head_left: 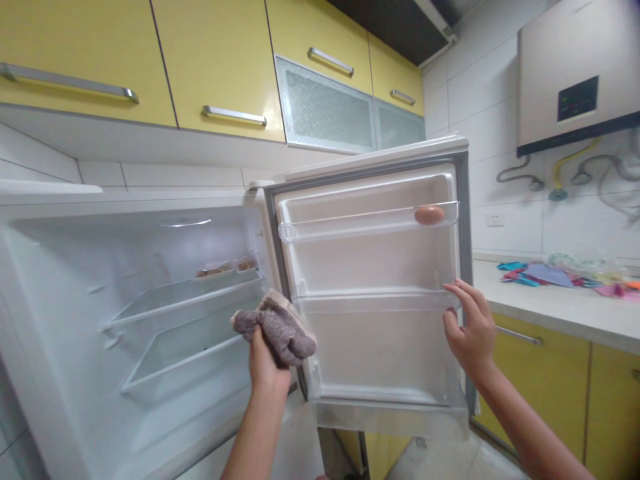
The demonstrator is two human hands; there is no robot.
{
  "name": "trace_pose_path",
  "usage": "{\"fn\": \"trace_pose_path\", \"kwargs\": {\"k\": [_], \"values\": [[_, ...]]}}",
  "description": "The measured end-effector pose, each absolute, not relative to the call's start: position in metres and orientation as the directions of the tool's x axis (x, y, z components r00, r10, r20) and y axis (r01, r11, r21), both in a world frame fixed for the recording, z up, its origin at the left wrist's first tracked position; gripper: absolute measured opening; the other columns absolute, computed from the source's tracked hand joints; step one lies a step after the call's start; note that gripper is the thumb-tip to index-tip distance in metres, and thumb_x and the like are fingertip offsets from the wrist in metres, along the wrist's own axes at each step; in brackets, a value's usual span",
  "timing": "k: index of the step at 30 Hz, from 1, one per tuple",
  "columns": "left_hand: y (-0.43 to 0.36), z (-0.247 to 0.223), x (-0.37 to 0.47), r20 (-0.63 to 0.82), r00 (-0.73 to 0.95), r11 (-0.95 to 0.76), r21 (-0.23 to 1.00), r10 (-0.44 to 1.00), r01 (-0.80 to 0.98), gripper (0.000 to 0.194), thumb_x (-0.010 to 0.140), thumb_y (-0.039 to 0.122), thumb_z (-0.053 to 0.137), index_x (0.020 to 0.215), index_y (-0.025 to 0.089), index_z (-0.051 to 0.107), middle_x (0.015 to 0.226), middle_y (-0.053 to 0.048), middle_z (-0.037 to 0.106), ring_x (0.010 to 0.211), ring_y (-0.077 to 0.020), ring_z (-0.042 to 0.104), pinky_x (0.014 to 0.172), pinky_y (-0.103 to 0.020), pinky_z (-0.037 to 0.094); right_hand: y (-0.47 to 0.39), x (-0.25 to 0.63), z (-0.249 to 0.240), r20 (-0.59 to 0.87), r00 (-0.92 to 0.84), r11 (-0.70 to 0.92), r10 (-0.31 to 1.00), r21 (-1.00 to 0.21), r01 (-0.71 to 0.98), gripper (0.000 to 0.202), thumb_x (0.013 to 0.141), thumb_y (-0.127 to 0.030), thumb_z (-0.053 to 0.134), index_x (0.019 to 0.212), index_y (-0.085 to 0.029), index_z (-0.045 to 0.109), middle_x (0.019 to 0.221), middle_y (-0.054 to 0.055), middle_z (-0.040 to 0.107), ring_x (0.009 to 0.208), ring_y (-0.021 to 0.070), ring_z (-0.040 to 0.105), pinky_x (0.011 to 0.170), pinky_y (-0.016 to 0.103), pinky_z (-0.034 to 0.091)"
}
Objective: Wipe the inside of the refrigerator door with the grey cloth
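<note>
My left hand (pixel 267 373) is closed round a bunched grey-brown cloth (pixel 283 330), held up before the hinge side of the open fridge. On the right, my right hand (pixel 467 327) has its fingers curled at the right end of the clear middle door shelf (pixel 370 302), seemingly gripping its rim. The fridge door (pixel 370 260) stands wide open. In its top door shelf (pixel 350 223) lies one brown egg (pixel 429 215). Inside the fridge, packaged food (pixel 215 269) sits at the back of the upper glass shelf (pixel 185 297).
A second glass shelf (pixel 185 353) lies lower in the fridge. Yellow wall cabinets (pixel 215 60) hang above. To the right, a white counter (pixel 530 307) bears colourful cloths (pixel 545 273) and plastic bags. A water heater (pixel 575 73) is mounted on the tiled wall.
</note>
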State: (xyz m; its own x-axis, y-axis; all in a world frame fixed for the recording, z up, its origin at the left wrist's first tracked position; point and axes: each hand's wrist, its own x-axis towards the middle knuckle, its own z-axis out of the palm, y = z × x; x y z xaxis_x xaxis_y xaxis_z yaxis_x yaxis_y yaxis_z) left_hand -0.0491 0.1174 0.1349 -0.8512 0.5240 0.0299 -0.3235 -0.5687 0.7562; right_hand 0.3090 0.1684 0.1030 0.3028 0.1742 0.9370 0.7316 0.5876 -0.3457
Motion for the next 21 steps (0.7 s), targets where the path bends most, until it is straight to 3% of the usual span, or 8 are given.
{"fn": "trace_pose_path", "kwargs": {"k": [2, 4, 8, 13, 17, 21], "values": [[0.115, 0.139, -0.026, -0.056, -0.638, -0.452, 0.658, 0.768, -0.602, 0.02, 0.092, 0.036, 0.055, 0.098, 0.022, 0.067, 0.092, 0.001, 0.071, 0.083, -0.0132, 0.065, 0.084, -0.03, 0.056, 0.168, 0.309, 0.103, 0.939, 0.3, 0.583, 0.167, -0.339, 0.738, 0.038, 0.084, -0.019, 0.05, 0.119, -0.022, 0.065, 0.128, 0.013, 0.065, 0.124, 0.0302, 0.061, 0.109, 0.052, 0.047], [0.111, 0.147, -0.004, -0.073, -0.511, -0.373, 0.595, 0.857, -0.712, 0.021, 0.093, 0.037, 0.055, 0.098, 0.023, 0.07, 0.096, 0.0, 0.073, 0.086, -0.0135, 0.066, 0.081, -0.029, 0.056, 0.168, 0.309, 0.103, 0.938, 0.301, 0.579, 0.169, -0.342, 0.74, 0.039, 0.084, -0.019, 0.051, 0.12, -0.022, 0.065, 0.129, 0.012, 0.064, 0.125, 0.03, 0.061, 0.109, 0.052, 0.048], [0.107, 0.161, 0.031, -0.051, -0.443, -0.364, 0.491, 0.895, -0.791, 0.021, 0.096, 0.035, 0.052, 0.102, 0.025, 0.07, 0.108, -0.001, 0.073, 0.095, -0.0151, 0.067, 0.079, -0.029, 0.058, 0.166, 0.308, 0.104, 0.929, 0.315, 0.573, 0.193, -0.368, 0.732, 0.039, 0.084, -0.019, 0.05, 0.12, -0.023, 0.066, 0.129, 0.012, 0.065, 0.125, 0.0293, 0.061, 0.109, 0.051, 0.048], [0.115, 0.156, 0.074, -0.039, -0.284, -0.23, 0.487, 0.958, -0.842, 0.028, 0.095, 0.045, 0.052, 0.106, 0.024, 0.067, 0.103, -0.004, 0.073, 0.085, -0.0189, 0.069, 0.065, -0.033, 0.059, 0.161, 0.309, 0.108, 0.905, 0.349, 0.564, 0.243, -0.424, 0.708, 0.037, 0.085, -0.021, 0.047, 0.116, -0.024, 0.069, 0.129, 0.009, 0.067, 0.124, 0.0273, 0.062, 0.11, 0.047, 0.047], [0.128, 0.137, 0.13, -0.001, -0.202, -0.177, 0.477, 0.979, -0.861, 0.034, 0.092, 0.049, 0.057, 0.106, 0.02, 0.066, 0.101, -0.006, 0.073, 0.083, -0.0165, 0.069, 0.067, -0.028, 0.058, 0.157, 0.316, 0.11, 0.888, 0.334, 0.568, 0.317, -0.46, 0.683, 0.038, 0.089, -0.024, 0.042, 0.114, -0.026, 0.071, 0.129, 0.006, 0.069, 0.123, 0.0254, 0.063, 0.108, 0.043, 0.049], [0.137, 0.119, 0.198, 0.052, 0.057, 0.022, 0.516, 0.997, -0.857, 0.047, 0.091, 0.055, 0.055, 0.116, 0.017, 0.065, 0.11, -0.013, 0.074, 0.088, -0.0181, 0.071, 0.073, -0.028, 0.058, 0.154, 0.331, 0.111, 0.88, 0.255, 0.6, 0.401, -0.463, 0.653, 0.041, 0.091, -0.029, 0.039, 0.116, -0.027, 0.071, 0.133, 0.005, 0.068, 0.125, 0.0253, 0.062, 0.108, 0.044, 0.048]]}}
